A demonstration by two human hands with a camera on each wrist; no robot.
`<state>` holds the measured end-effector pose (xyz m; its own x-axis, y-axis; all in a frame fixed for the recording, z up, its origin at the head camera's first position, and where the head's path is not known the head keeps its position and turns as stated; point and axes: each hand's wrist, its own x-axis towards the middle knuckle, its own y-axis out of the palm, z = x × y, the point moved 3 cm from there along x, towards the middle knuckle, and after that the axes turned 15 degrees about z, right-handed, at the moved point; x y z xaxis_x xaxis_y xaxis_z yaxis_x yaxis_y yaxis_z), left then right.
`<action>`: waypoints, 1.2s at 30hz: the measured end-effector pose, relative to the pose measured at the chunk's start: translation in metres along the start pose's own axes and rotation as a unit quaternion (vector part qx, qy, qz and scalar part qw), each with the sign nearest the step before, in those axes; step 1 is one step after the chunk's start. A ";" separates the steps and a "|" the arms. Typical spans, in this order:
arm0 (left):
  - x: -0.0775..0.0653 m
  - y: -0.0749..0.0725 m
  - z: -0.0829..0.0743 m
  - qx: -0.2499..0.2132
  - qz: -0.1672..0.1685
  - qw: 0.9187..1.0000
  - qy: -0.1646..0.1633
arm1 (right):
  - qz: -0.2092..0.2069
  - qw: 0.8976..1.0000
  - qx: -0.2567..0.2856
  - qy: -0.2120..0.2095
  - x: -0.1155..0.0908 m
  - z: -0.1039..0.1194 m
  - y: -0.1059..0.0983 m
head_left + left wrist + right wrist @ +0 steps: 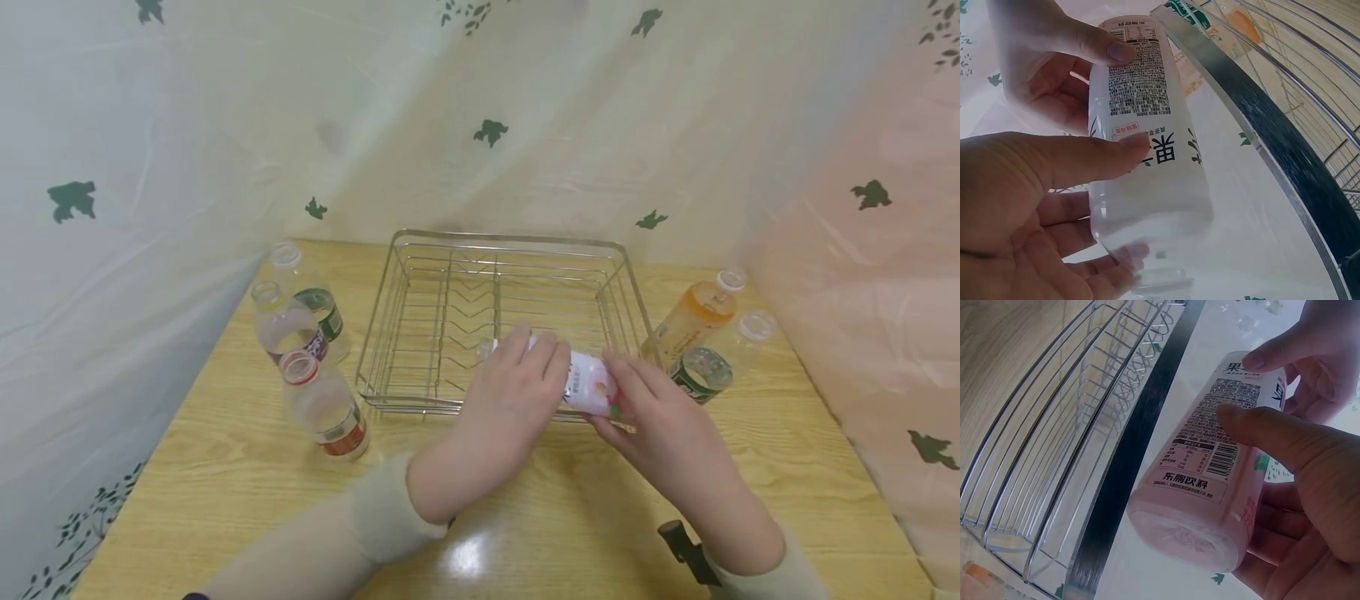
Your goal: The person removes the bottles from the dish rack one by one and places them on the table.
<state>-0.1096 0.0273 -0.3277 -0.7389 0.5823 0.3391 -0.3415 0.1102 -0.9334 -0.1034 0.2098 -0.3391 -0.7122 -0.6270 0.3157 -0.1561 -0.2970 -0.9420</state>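
A plastic bottle with a white and pink printed label [587,382] is held on its side above the front rim of a wire dish rack [551,287]. My left hand [517,396] grips it around the neck half, thumb across the label in the left wrist view. My right hand [667,417] holds the base half; in the right wrist view the pinkish bottom of the bottle [1191,512] faces the camera. The bottle's clear neck [486,348] points left, and I see no cap on it.
Left of the rack stand three clear bottles: one with a green label [321,312], one with a purple label [288,325], one with a red-ringed mouth [326,404]. To the right are an orange-topped bottle [693,317] and a green-labelled bottle [705,371]. Patterned curtains [487,108] surround the wooden table [495,533].
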 end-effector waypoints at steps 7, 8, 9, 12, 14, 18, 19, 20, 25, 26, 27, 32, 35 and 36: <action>-0.010 -0.011 0.007 -0.065 -0.027 0.997 0.026 | -0.018 0.999 0.029 0.007 -0.007 -0.006 -0.002; -0.012 -0.012 0.009 -0.084 -0.036 0.995 0.032 | -0.024 0.999 0.033 0.011 -0.009 -0.007 -0.003; -0.014 -0.013 0.012 -0.100 -0.047 0.993 0.032 | -0.030 0.999 0.035 0.014 -0.011 -0.009 -0.005; -0.023 -0.012 0.024 -0.156 -0.063 0.986 0.016 | -0.055 0.997 0.041 0.027 -0.018 -0.014 -0.010; -0.029 -0.007 0.033 -0.176 -0.066 0.982 -0.002 | -0.078 0.995 0.045 0.036 -0.022 -0.017 -0.014; -0.047 0.007 0.051 -0.193 -0.012 0.980 -0.054 | -0.130 0.989 0.055 0.052 -0.033 -0.024 -0.018; -0.051 0.012 0.055 -0.191 0.010 0.979 -0.065 | -0.145 0.986 0.056 0.057 -0.037 -0.026 -0.019; -0.056 0.015 0.058 -0.195 0.033 0.977 -0.077 | -0.162 0.983 0.055 0.063 -0.041 -0.028 -0.019; -0.071 0.029 0.066 -0.226 0.107 0.962 -0.109 | -0.226 0.966 0.092 0.085 -0.059 -0.041 -0.015; -0.073 0.031 0.066 -0.233 0.117 0.958 -0.117 | -0.230 0.963 0.108 0.093 -0.063 -0.043 -0.013; -0.075 0.033 0.067 -0.239 0.124 0.955 -0.124 | -0.230 0.960 0.128 0.101 -0.067 -0.046 -0.011; -0.081 0.040 0.070 -0.242 0.136 0.950 -0.143 | -0.218 0.943 0.188 0.170 -0.090 -0.054 0.003; -0.082 0.041 0.070 -0.241 0.133 0.951 -0.142 | -0.208 0.932 0.201 0.218 -0.101 -0.056 0.013; -0.083 0.042 0.071 -0.240 0.136 0.951 -0.143 | -0.203 0.928 0.206 0.236 -0.103 -0.057 0.017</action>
<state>-0.1038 -0.0734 -0.3866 -0.9130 0.4068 0.0325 0.1379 0.3825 -0.9136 -0.0716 0.3107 -0.3937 -0.8871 -0.0474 0.4591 -0.2712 -0.7514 -0.6015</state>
